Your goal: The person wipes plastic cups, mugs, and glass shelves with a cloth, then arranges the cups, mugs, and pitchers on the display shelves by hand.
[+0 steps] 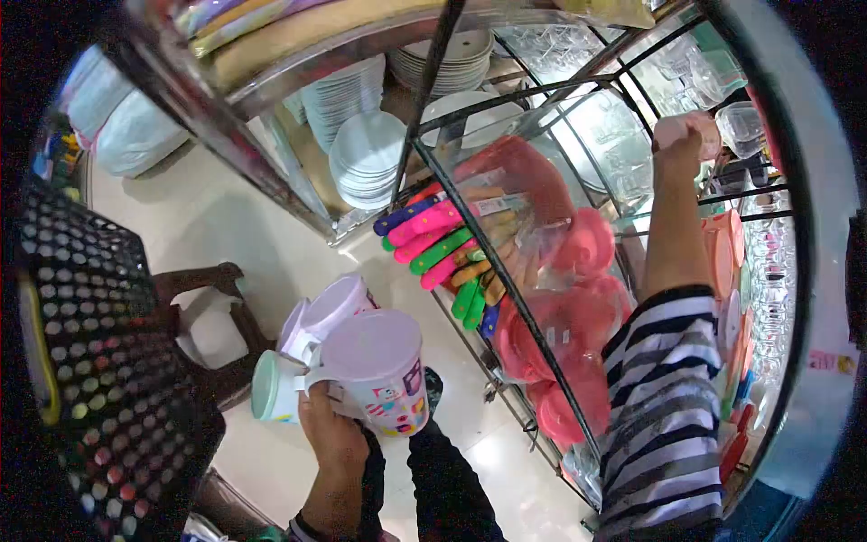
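Head view: a black wire rack (434, 72) fills the middle and right, stocked with pink plastic ware (524, 334), clear containers (741, 126) and glassware (772, 298). Along the left edge stands a black perforated basket (99, 361), with a brown stool (253, 339) beside it on the pale tiled floor (479, 452). White plates (366, 154) are stacked on a shelf beyond the rack.

Low in the centre, the left hand (332, 429) is closed around the handles of a cluster of lidded mugs, all hanging together. The biggest, a large printed mug (388, 402), has a lilac lid and lies just above and to the right of the fingers; its long axis slants, lid up toward the camera, base down and rightward. Two more lilac-lidded mugs (339, 303) crowd behind it, and a mint-lidded mug (265, 386) tips out to the left.

The right hand (677, 144) reaches far forward into the rack, touching a small pale-pink item (704, 135); whether the fingers close round it, I cannot tell. That item sits right at the fingertips, so the right hand is much the nearer; the left, with its mugs, is well apart from it.

Bright cartoon shapes decorate the large mug, but no brand is legible. A small pink label (829, 362) at the far right is too blurred to read.
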